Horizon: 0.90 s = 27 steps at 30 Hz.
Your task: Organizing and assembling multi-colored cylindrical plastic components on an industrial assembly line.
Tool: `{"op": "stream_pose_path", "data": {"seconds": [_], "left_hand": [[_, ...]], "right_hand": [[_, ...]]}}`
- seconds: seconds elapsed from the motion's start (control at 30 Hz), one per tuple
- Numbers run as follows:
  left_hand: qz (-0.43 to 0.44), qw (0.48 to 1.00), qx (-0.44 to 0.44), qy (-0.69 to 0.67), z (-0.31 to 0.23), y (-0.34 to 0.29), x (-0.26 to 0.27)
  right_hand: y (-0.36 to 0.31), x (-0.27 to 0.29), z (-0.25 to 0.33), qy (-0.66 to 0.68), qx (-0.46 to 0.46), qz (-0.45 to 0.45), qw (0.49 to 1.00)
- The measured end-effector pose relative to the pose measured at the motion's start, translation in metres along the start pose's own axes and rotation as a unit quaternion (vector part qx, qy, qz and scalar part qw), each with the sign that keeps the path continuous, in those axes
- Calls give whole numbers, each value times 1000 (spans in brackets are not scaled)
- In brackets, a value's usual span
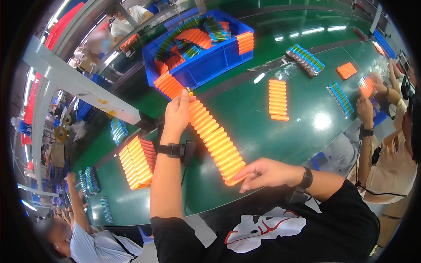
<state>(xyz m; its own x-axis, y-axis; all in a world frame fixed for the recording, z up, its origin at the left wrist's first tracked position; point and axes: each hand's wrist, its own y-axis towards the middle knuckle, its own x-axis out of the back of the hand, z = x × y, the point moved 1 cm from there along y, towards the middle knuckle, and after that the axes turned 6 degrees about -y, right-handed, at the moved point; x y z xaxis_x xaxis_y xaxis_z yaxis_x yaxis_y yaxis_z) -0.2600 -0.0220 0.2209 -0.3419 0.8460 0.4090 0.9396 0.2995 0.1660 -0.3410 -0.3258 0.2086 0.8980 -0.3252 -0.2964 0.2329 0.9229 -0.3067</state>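
Note:
A long strip of orange cylinders [215,133], lying side by side like rungs, slants from the blue bin's near left corner down toward my body. My left hand [177,113] is closed around its upper part, just below the bin. At the near end my right hand [265,173] pinches the last cylinders between thumb and fingers. Whether the piece beyond my left hand is joined to the part between my hands is hidden. To the left of my left forearm stands a stacked block of orange cylinders [133,164] on the green table [245,149].
The blue bin [206,65] holds heaped orange and blue-green strips. Right of centre lie a short orange strip [278,100] and a blue-green bundle [305,60]. A grey metal post [87,87] crosses at left. Co-workers sit on both sides; one's hands [366,94] hold an orange piece.

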Motion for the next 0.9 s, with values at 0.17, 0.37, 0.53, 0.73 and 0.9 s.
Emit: {"op": "stream_pose_path", "data": {"seconds": [0.17,0.37,0.53,0.73,0.9], "left_hand": [[17,997,69,-32,-20,-6,10],[119,990,-18,-76,-41,-46,3],[196,972,-42,-120,-27,-87,-9],[203,969,-114,-87,2,-98,-15],[215,961,-172,-33,5,-103,-22]], "right_hand": [[-14,-6,4,-2,27,34,999],[-61,-27,-9,25,49,149,987],[-77,-42,-48,18,58,201,978],[-79,-44,-46,-41,-3,202,979],[-82,-49,-65,-8,19,189,982]]}}
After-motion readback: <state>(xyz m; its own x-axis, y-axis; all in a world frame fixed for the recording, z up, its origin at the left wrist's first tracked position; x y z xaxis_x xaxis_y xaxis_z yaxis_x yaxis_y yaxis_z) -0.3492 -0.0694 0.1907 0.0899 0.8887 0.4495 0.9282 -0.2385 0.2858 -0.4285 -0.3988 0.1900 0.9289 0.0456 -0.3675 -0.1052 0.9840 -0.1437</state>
